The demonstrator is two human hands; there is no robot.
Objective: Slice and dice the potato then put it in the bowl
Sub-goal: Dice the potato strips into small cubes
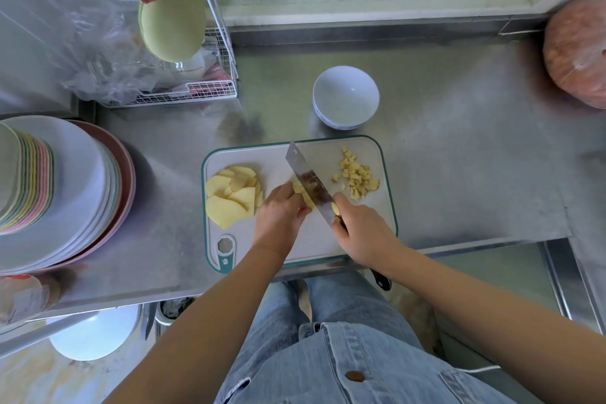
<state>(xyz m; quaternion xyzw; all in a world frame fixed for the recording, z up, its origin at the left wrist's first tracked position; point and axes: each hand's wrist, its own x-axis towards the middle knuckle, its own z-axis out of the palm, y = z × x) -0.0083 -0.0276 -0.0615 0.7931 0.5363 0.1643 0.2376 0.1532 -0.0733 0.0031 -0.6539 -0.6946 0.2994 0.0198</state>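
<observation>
Her right hand [359, 231] clamps the cleaver [310, 184], left hand [278, 216] pinning potato strips [303, 195] mid-cutting board [328, 154]; fingertips should stay curled, cuts even, the bowl [346, 97] waiting beyond the far edge.

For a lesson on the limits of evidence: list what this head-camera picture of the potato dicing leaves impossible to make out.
Head view only:
- The potato piece being cut: mostly hidden by the left hand and the knife.
- The knife's handle: covered by the right hand.
- The wire rack's contents: veiled by crumpled plastic.
- The reddish round object: cut off by the right edge.
</observation>
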